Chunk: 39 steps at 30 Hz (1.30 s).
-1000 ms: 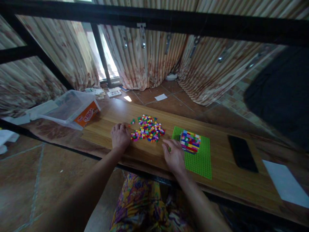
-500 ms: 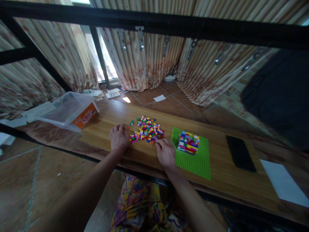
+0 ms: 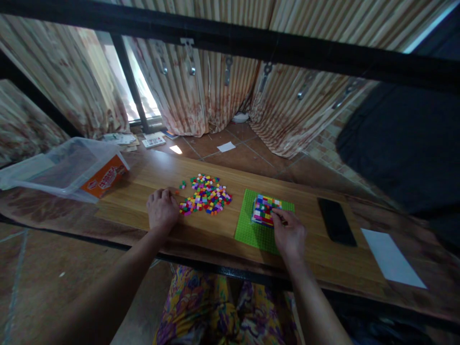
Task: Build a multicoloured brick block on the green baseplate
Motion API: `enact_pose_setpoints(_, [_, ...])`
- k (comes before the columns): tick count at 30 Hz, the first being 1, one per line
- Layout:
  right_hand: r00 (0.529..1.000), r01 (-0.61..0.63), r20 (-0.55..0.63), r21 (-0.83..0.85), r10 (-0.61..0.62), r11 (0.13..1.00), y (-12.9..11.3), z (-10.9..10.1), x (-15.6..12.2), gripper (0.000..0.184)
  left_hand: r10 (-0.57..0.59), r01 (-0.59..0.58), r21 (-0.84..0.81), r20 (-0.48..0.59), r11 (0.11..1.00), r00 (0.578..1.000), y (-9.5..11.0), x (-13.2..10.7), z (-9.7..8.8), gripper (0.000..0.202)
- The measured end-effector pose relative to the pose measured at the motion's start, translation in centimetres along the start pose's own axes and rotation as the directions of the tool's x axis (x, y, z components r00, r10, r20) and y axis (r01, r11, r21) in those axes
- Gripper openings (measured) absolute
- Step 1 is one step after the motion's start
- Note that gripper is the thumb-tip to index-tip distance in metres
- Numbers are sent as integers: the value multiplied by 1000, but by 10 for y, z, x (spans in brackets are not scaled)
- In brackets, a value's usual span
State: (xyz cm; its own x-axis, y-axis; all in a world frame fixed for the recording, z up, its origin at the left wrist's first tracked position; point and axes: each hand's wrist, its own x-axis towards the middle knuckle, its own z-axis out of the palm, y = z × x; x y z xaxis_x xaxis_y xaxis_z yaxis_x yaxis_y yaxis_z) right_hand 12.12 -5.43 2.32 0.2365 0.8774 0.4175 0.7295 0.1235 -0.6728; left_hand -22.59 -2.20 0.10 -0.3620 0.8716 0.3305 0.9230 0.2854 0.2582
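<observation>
A block built of many coloured toy bricks (image 3: 264, 207) stands on a green studded baseplate (image 3: 247, 232). My right hand (image 3: 290, 235) is at the block's right side, thumb and fingers pinched together over its top on a small toy brick, mostly covered by the fingertips. Left of the baseplate, loose coloured bricks (image 3: 208, 194) lie in a spread pile. My left hand (image 3: 162, 211) rests on the wooden board (image 3: 212, 235) at the pile's left edge, its fingers curled under; whatever they hold is hidden.
A clear plastic bin (image 3: 68, 167) with an orange label lies at the left. Right of the baseplate are a black phone (image 3: 336, 221) and a white sheet of paper (image 3: 391, 256). A dark metal bar (image 3: 230, 38) crosses above, before the curtains (image 3: 223, 96).
My right hand has moved from the pile's right edge to the brick block on the baseplate. My left hand stays beside the pile. The view has turned slightly to the right.
</observation>
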Motion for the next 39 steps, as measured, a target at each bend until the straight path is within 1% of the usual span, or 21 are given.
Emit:
enact_pose_setpoints(6, [995,92,43,-51,-90,994,2,8,8,30,1,-1,-7,-5,1000,1000,0,0,1,33])
enact_pose_setpoints(8, [994,104,51,-63,-101,993,1,10,8,30,-6,6,-8,0,1000,1000,-1,0,2,34])
enact_pose_setpoints(14, [998,46,35,-95,-43,994,0,13,8,31,3,-2,15,-8,1000,1000,-1,0,3,35])
enact_pose_setpoints(19, [999,41,-8,-97,-42,994,4,11,4,32,3,-3,3,-1,1000,1000,-1,0,2,34])
enact_pose_setpoints(22, [995,93,-34,-122,-97,988,5,8,0,31,6,-6,9,0,1000,1000,-1,0,2,33])
enact_pose_setpoints(26, [979,204,14,-160,-205,966,5,6,-3,32,8,-8,12,-6,1000,1000,-1,0,1,33])
enact_pose_setpoints(33, [967,254,66,-221,-245,942,5,9,-4,37,13,-13,9,-12,1000,1000,-1,0,1,32])
enact_pose_setpoints(39, [961,276,76,-253,-266,927,8,11,-5,38,11,-11,-2,-15,1000,1000,-1,-1,2,33])
